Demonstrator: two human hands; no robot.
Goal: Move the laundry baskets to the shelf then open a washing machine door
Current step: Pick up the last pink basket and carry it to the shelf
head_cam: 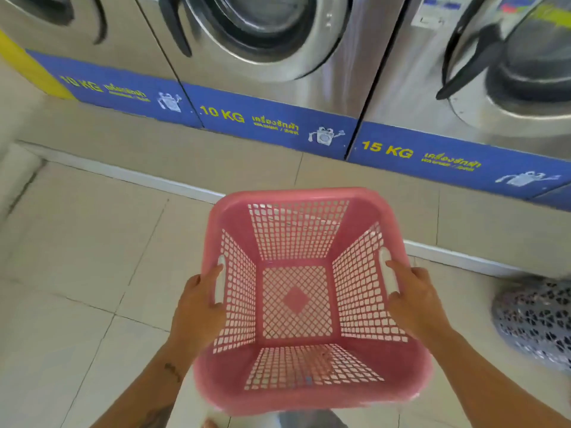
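I hold an empty pink lattice laundry basket (312, 393) above the tiled floor, low in the middle of the view. My left hand (197, 307) grips its left handle slot and my right hand (415, 299) grips its right handle slot. Steel front-loading washing machines line the back: a 10 KG one (265, 32) in the middle with its round door closed, and a 15 KG one (506, 66) at the right. No shelf is in view.
A grey openwork basket (534, 322) stands on the floor at the right edge. A blue plinth (272, 125) with yellow weight labels runs under the machines, on a raised step (123, 176). Beige tiles (77, 257) spread to the left.
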